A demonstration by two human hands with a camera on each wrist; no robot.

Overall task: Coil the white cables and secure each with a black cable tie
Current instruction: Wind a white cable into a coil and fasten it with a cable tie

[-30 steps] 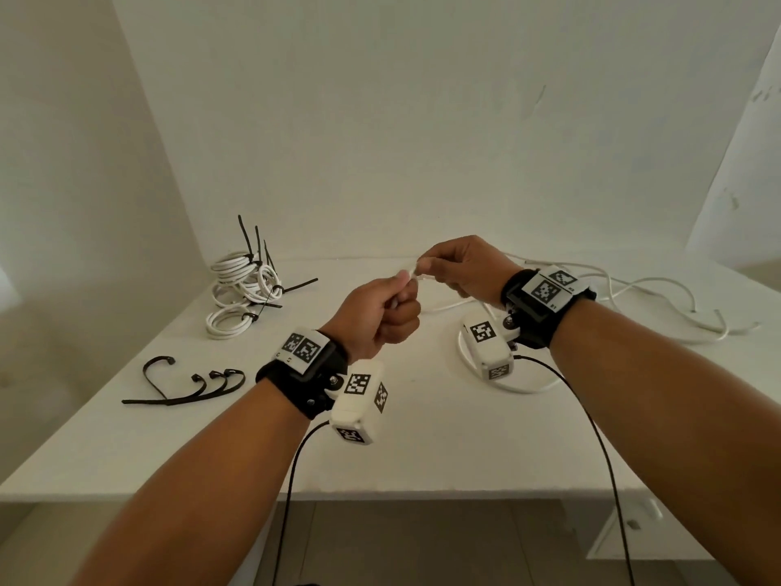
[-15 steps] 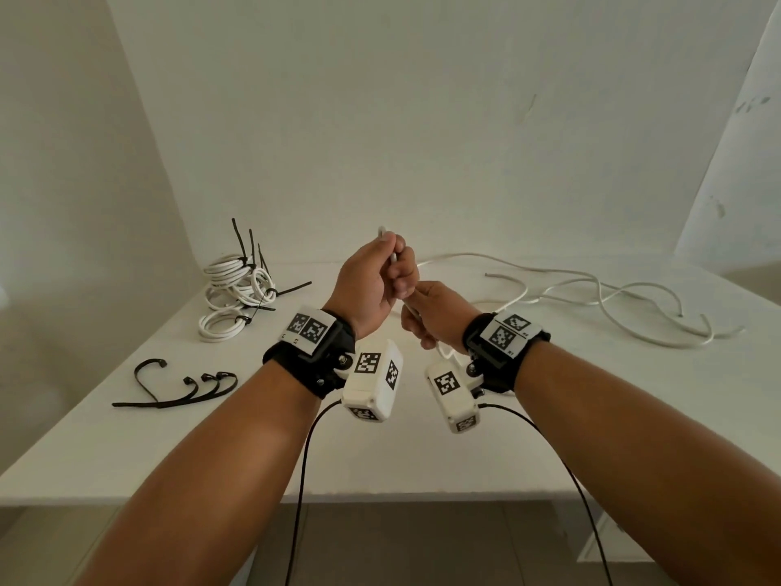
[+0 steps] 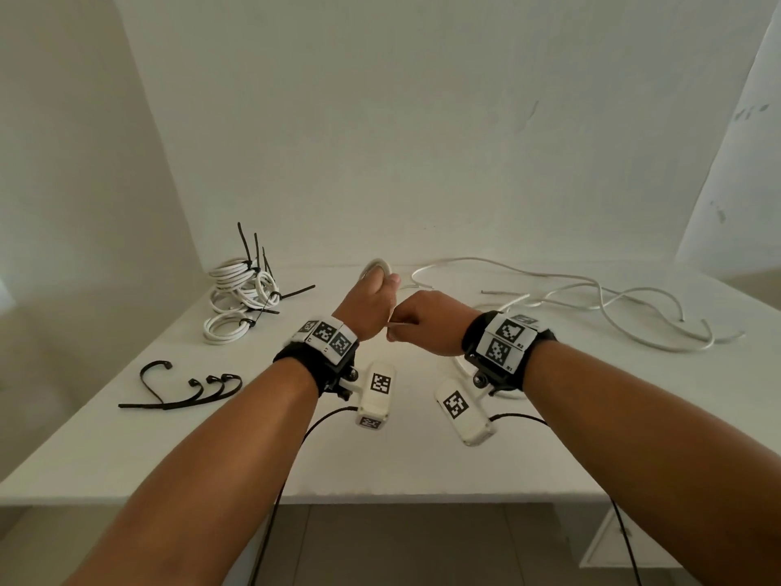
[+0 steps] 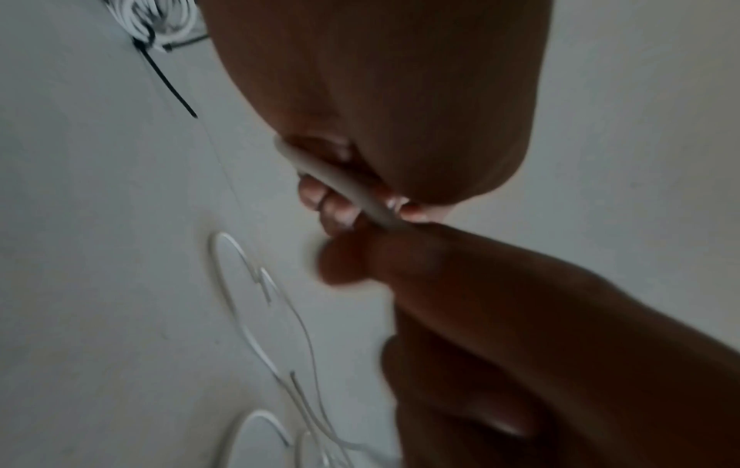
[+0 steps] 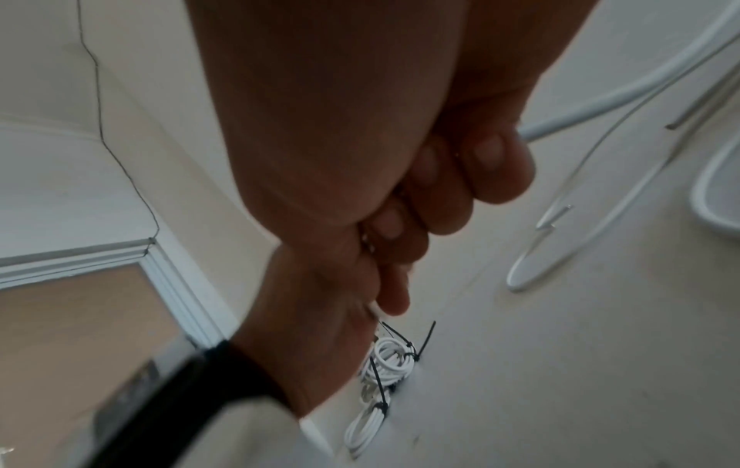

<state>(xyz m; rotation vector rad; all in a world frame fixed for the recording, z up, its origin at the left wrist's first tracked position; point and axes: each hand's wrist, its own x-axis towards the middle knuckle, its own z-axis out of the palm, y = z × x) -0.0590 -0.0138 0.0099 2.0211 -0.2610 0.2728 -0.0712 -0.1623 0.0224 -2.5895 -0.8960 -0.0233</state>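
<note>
White cable, first loop in hand

We have the white cable (image 3: 377,264) raised above the table (image 3: 253,450), in front of us at mid-table. Our left hand (image 3: 369,304) is curled round it, and a small loop stands above the fist. Our right hand (image 3: 427,321) sits just beside the left, its fingers (image 5: 486,164) closed round the same cable; in the right wrist view the cable leaves that fist and curves away to the right. The rest of it trails loose over the right part of the table.

We judge this cable light and springy: stiff enough to hold a curve, and apt to spring open if the loop is let go. Its sheath looks smooth, so a loose hold may slip. The sound place to hold is where the turns cross, inside the left fist, while the right hand feeds each new turn from close by.

Finished coils (image 3: 238,300), each tied, lie far left. Spare black cable ties (image 3: 186,389) lie nearer on the left, well apart from both hands.
</note>
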